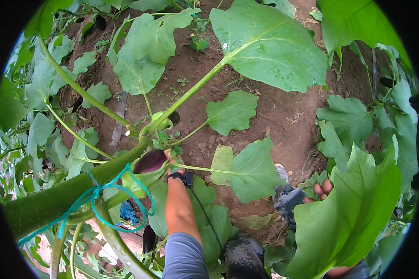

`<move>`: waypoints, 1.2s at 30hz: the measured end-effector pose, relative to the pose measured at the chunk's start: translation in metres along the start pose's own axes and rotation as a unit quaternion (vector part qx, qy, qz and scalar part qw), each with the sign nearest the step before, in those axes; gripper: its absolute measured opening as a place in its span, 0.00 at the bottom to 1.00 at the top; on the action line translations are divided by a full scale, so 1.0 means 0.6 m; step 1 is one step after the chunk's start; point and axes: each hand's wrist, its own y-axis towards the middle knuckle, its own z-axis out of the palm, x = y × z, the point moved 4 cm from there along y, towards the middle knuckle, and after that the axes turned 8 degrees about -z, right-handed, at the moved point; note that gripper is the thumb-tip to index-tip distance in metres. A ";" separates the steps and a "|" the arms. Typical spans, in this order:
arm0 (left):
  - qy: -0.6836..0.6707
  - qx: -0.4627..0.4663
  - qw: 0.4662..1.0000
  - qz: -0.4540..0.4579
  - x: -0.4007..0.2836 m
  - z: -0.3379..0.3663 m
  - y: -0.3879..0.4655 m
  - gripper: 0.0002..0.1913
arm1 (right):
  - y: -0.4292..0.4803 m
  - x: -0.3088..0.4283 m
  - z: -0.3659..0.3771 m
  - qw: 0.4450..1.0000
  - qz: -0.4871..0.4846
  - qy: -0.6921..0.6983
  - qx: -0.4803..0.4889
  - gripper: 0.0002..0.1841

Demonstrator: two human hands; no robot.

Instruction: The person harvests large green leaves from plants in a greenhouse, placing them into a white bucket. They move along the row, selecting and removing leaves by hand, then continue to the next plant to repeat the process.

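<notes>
My left arm reaches forward among the leaves of an eggplant plant. My left hand (172, 166) is at the stem end of a dark purple eggplant (151, 161), mostly hidden by small leaves and the fruit, so its grip is unclear. A black strap with a small device (187, 180) and a cable sits on that wrist. My right hand (322, 190) is lower right, its curled fingertips showing past the edge of a large green leaf (349, 212). The leaf hides the rest of that hand, so whether it holds anything cannot be seen.
A thick green stem (73, 186), tied with turquoise twine (97, 191), crosses close on the left. Another dark eggplant (149, 239) hangs below it. Broad leaves (269, 45) overhang the brown soil (282, 111). My camouflage trouser leg (244, 256) is at the bottom.
</notes>
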 end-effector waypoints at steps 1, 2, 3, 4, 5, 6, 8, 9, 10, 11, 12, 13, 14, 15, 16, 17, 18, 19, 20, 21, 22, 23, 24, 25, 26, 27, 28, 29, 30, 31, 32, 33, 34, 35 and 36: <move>0.015 -0.004 1.000 0.005 -0.003 0.000 -0.001 0.24 | 0.000 -0.003 0.003 0.999 -0.004 -0.050 -0.015 0.34; 0.031 -0.070 0.997 -0.026 -0.001 -0.007 -0.001 0.24 | -0.011 -0.004 0.009 0.992 -0.013 -0.118 -0.034 0.34; -0.004 -0.076 0.996 -0.036 0.001 -0.010 -0.001 0.22 | -0.014 -0.005 0.019 0.990 -0.042 -0.134 -0.023 0.34; 0.035 -0.046 0.998 -0.037 -0.001 -0.006 0.002 0.21 | -0.019 -0.009 0.020 0.979 -0.036 -0.189 -0.060 0.34; 0.045 -0.034 0.998 -0.036 -0.002 -0.005 0.005 0.20 | -0.019 -0.015 0.025 0.977 -0.049 -0.194 -0.068 0.34; 0.051 -0.029 0.998 -0.035 -0.004 -0.007 0.010 0.19 | -0.018 -0.011 0.029 0.978 -0.062 -0.194 -0.054 0.33; 0.065 -0.022 0.997 -0.033 -0.009 -0.013 0.022 0.17 | -0.017 -0.009 0.036 0.979 -0.085 -0.187 -0.006 0.32; 0.073 -0.022 0.997 -0.035 -0.013 -0.017 0.031 0.16 | -0.015 -0.007 0.037 0.979 -0.098 -0.179 0.019 0.32; 0.083 -0.022 0.996 -0.035 -0.018 -0.023 0.037 0.15 | -0.015 -0.006 0.034 0.975 -0.101 -0.197 0.027 0.31; 0.097 -0.023 0.994 -0.034 -0.024 -0.030 0.043 0.13 | -0.017 -0.006 0.031 0.971 -0.110 -0.212 0.026 0.29; 0.113 -0.023 0.993 -0.034 -0.029 -0.037 0.051 0.12 | -0.018 -0.007 0.027 0.968 -0.119 -0.221 0.026 0.28; 0.139 -0.025 0.989 -0.033 -0.033 -0.047 0.056 0.11 | -0.021 -0.009 0.024 0.964 -0.134 -0.230 0.027 0.27; 0.169 -0.025 0.985 -0.031 -0.035 -0.055 0.063 0.10 | -0.022 -0.014 0.021 0.960 -0.151 -0.233 0.029 0.27; 0.226 -0.022 0.973 -0.032 -0.032 -0.066 0.066 0.09 | -0.022 -0.021 0.017 0.958 -0.162 -0.235 0.030 0.26; 0.304 -0.013 0.952 -0.028 -0.025 -0.078 0.067 0.08 | -0.022 -0.027 0.013 0.952 -0.183 -0.244 0.025 0.26; 0.415 0.005 0.910 -0.017 -0.016 -0.090 0.066 0.07 | -0.021 -0.036 0.009 0.948 -0.196 -0.251 0.020 0.26; 0.526 0.024 0.850 0.006 -0.003 -0.107 0.058 0.06 | -0.023 -0.043 0.006 0.946 -0.206 -0.249 0.014 0.26; 0.571 -0.003 0.820 0.041 0.009 -0.129 0.047 0.05 | -0.023 -0.050 0.003 0.945 -0.216 -0.247 0.007 0.26; 0.534 -0.015 0.842 0.074 0.029 -0.151 0.039 0.04 | -0.028 -0.056 0.000 0.945 -0.223 -0.239 -0.005 0.27; 0.390 0.020 0.917 0.077 0.040 -0.163 0.033 0.05 | -0.031 -0.060 -0.003 0.942 -0.232 -0.242 -0.019 0.27; 0.412 0.035 0.901 0.134 0.039 -0.163 0.024 0.06 | -0.033 -0.066 -0.005 0.942 -0.225 -0.247 -0.031 0.28; 0.459 0.008 0.873 0.166 0.039 -0.166 0.020 0.06 | -0.035 -0.071 -0.006 0.938 -0.219 -0.264 -0.046 0.28; 0.334 0.038 0.928 0.162 0.035 -0.159 0.022 0.05 | -0.031 -0.072 -0.008 0.941 -0.188 -0.278 -0.041 0.27; 0.249 0.126 0.960 0.020 0.033 -0.140 0.025 0.06 | -0.035 -0.072 0.000 0.938 -0.217 -0.271 -0.002 0.27; 0.284 0.114 0.949 0.082 0.022 -0.120 0.035 0.11 | -0.031 -0.066 0.005 0.939 -0.217 -0.259 0.058 0.27; 0.319 0.069 0.934 0.146 0.002 -0.098 0.044 0.17 | -0.029 -0.061 0.011 0.932 -0.229 -0.260 0.104 0.26; 0.339 0.016 0.924 0.177 -0.009 -0.085 0.050 0.17 | -0.028 -0.060 0.010 0.939 -0.206 -0.258 0.092 0.25; 0.358 -0.023 0.914 0.187 -0.017 -0.069 0.055 0.18 | -0.028 -0.055 0.008 0.941 -0.197 -0.269 0.065 0.25; 0.375 -0.057 0.905 0.193 -0.019 -0.054 0.059 0.19 | -0.028 -0.052 0.004 0.940 -0.182 -0.288 0.022 0.24; 0.389 -0.070 0.900 0.185 -0.019 -0.037 0.063 0.20 | -0.029 -0.045 0.012 0.935 -0.208 -0.284 0.049 0.24; 0.402 -0.082 0.895 0.179 -0.017 -0.022 0.064 0.20 | -0.028 -0.041 0.016 0.929 -0.227 -0.286 0.060 0.23; 0.414 -0.095 0.889 0.171 -0.014 -0.010 0.062 0.21 | -0.026 -0.038 0.021 0.923 -0.238 -0.293 0.072 0.23; 0.425 -0.102 0.884 0.166 -0.011 0.001 0.062 0.22 | -0.023 -0.035 0.024 0.917 -0.249 -0.299 0.085 0.23; 0.435 -0.109 0.879 0.163 -0.010 0.010 0.061 0.23 | -0.017 -0.031 0.027 0.910 -0.255 -0.311 0.099 0.22; 0.447 -0.117 0.873 0.158 -0.010 0.015 0.061 0.23 | -0.016 -0.030 0.030 0.903 -0.265 -0.319 0.115 0.22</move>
